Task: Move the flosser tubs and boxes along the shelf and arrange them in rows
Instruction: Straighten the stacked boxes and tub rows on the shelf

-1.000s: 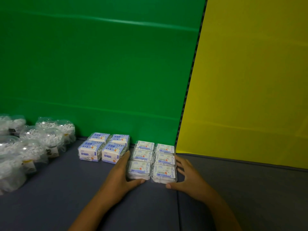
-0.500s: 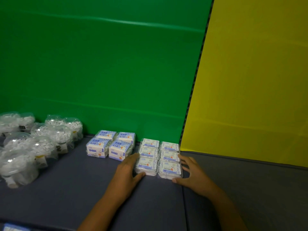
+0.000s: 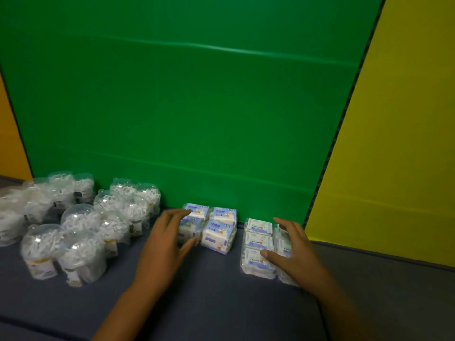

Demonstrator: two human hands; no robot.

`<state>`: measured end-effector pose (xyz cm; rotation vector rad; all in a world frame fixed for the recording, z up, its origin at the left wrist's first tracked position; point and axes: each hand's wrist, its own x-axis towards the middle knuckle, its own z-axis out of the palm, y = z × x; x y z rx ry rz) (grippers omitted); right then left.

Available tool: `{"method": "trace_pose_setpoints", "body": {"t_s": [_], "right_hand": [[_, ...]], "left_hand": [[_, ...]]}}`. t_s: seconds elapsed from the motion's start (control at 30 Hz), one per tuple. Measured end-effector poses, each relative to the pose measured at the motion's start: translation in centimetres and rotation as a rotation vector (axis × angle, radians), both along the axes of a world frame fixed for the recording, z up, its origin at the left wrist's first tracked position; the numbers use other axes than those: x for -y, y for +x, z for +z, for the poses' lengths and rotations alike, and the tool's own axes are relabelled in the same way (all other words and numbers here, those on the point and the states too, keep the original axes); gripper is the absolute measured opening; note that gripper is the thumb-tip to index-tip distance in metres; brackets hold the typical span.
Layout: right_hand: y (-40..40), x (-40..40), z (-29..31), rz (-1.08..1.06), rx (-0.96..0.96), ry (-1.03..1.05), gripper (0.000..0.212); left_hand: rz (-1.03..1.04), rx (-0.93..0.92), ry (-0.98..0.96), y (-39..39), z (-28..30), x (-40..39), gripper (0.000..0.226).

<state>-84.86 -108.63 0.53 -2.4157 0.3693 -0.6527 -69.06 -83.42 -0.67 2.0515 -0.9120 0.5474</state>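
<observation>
clear tubs [image 3: 81, 252]; blue-white boxes [image 3: 216, 238]

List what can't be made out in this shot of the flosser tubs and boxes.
- Head view: the right hand covers most of the right column of flat boxes, so their count is unclear.
- The left hand hides the near-left blue box of that group.
- The tubs at far left are blurred and cut by the frame edge.
- Label print is too small to read.
</observation>
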Motion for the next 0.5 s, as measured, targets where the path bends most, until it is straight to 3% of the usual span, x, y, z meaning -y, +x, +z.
{"method": "trace_pose_setpoints", "body": {"t_s": [0.23, 0.4, 0.5], "right_hand": [[6.1, -4.3, 0.6, 0.034, -0.138, -0.101, 0.088], [9.3, -5.3, 0.0, 0.072, -0.302, 0.009, 0.098], [10.5, -5.6, -0.6, 0.034, -0.321, 0.018, 0.092]], "left_hand": [[-0.014, -0.082, 0.327, 6.0, 0.1, -1.6, 0.084], [-0.156, -0.261, 0.328, 7.7, -0.3, -0.7, 0.098], [-0.201, -0.292, 0.312, 8.4, -0.8, -0.5, 0.097]]}}
